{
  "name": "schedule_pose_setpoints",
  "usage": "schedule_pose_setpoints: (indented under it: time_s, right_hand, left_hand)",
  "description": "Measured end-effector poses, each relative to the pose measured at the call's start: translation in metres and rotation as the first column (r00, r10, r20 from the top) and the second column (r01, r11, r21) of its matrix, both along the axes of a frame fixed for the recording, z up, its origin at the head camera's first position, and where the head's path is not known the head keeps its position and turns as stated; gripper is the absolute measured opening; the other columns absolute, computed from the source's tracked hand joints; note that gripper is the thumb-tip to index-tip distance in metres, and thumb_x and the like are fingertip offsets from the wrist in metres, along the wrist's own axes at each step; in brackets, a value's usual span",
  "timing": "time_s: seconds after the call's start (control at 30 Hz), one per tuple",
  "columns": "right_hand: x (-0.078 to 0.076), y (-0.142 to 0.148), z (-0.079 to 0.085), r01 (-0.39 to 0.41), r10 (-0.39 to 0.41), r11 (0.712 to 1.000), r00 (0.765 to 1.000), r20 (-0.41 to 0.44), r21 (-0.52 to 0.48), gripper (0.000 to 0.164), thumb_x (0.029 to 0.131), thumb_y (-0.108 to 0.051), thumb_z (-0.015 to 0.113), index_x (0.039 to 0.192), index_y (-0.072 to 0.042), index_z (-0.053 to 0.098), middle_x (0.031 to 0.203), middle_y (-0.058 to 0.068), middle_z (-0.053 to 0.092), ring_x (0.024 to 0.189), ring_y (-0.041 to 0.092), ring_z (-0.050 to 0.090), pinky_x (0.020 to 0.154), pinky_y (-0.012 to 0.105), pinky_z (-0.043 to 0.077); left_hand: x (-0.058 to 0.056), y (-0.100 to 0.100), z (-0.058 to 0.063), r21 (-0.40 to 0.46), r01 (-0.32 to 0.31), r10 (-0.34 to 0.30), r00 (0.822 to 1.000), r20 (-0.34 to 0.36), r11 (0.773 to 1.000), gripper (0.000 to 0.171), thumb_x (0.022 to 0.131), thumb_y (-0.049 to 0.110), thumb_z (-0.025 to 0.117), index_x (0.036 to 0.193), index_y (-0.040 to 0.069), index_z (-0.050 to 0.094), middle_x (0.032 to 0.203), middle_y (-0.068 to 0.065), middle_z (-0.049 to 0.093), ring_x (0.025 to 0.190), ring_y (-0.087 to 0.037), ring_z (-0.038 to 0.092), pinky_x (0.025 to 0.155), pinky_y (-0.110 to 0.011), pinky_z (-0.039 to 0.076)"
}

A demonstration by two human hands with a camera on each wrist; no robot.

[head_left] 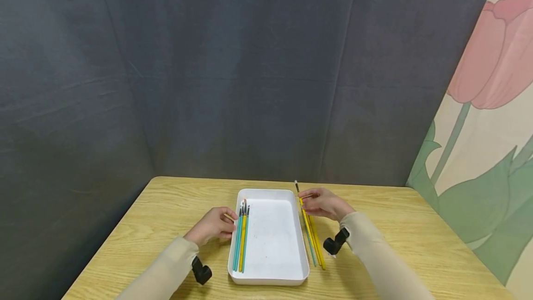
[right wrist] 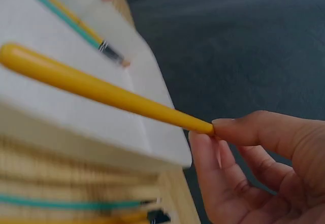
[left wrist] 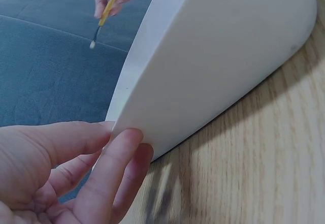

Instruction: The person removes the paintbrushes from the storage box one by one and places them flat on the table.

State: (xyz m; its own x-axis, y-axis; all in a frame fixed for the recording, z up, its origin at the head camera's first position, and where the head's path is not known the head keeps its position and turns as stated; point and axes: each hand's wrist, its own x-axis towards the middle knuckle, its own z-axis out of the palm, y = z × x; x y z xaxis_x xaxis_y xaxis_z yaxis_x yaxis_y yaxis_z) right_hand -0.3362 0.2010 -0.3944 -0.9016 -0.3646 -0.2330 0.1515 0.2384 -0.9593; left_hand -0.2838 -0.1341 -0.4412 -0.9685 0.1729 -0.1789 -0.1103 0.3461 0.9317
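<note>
A white rectangular tray (head_left: 276, 240) lies on the table. My left hand (head_left: 213, 226) pinches its left rim between thumb and fingers, as the left wrist view shows. Along the tray's left side lie several paintbrushes, turquoise ones and a yellow one (head_left: 243, 244), bristles towards the far end. My right hand (head_left: 325, 203) is above the tray's right edge. Its thumb and fingertips pinch a yellow paintbrush (right wrist: 101, 89) near the bristle end; the bristles themselves are hidden by the fingers in the right wrist view.
Right of the tray, on the wooden table (head_left: 374, 244), lie a turquoise paintbrush (right wrist: 76, 202) and yellow ones. A dark curtain (head_left: 250, 82) hangs behind the table. At the right is a cloth or wall with a tulip picture (head_left: 491, 59).
</note>
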Motion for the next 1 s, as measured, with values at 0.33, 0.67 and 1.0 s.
schedule_pose_setpoints:
  time_s: [0.33, 0.67, 1.0]
  right_hand:
    - [0.002, 0.024, -0.02, 0.08, -0.081, 0.994, 0.997, 0.004, 0.068, 0.044, 0.089, 0.005, 0.061, 0.13, 0.011, 0.047, 0.1, 0.01, 0.059, 0.079, 0.013, 0.064, 0.075, 0.029, 0.059]
    - [0.0, 0.038, -0.042, 0.113, -0.112, 0.989, 0.994, -0.014, 0.096, 0.037, 0.09, 0.008, 0.056, 0.126, 0.014, 0.048, 0.096, 0.011, 0.059, 0.074, 0.012, 0.061, 0.07, 0.028, 0.058]
    - [0.002, 0.04, -0.055, 0.135, -0.137, 0.983, 0.991, 0.003, 0.127, 0.032, 0.087, 0.009, 0.058, 0.119, 0.013, 0.052, 0.086, 0.009, 0.06, 0.068, 0.01, 0.06, 0.065, 0.026, 0.057]
  left_hand:
    - [-0.002, 0.0, -0.002, -0.001, 0.006, -0.006, 1.0, 0.005, 1.0, 0.026, 0.085, -0.003, 0.067, 0.109, -0.004, 0.058, 0.089, -0.013, 0.057, 0.069, -0.018, 0.059, 0.06, -0.028, 0.056]
    - [-0.001, 0.0, -0.001, -0.002, 0.001, -0.001, 1.0, 0.007, 1.0, 0.024, 0.085, -0.003, 0.067, 0.108, -0.003, 0.058, 0.089, -0.013, 0.057, 0.07, -0.018, 0.059, 0.062, -0.029, 0.056]
    - [-0.002, -0.001, -0.001, -0.004, 0.007, -0.007, 1.0, 0.008, 1.0, 0.024, 0.085, -0.003, 0.068, 0.108, -0.003, 0.059, 0.089, -0.013, 0.058, 0.068, -0.018, 0.059, 0.062, -0.029, 0.056]
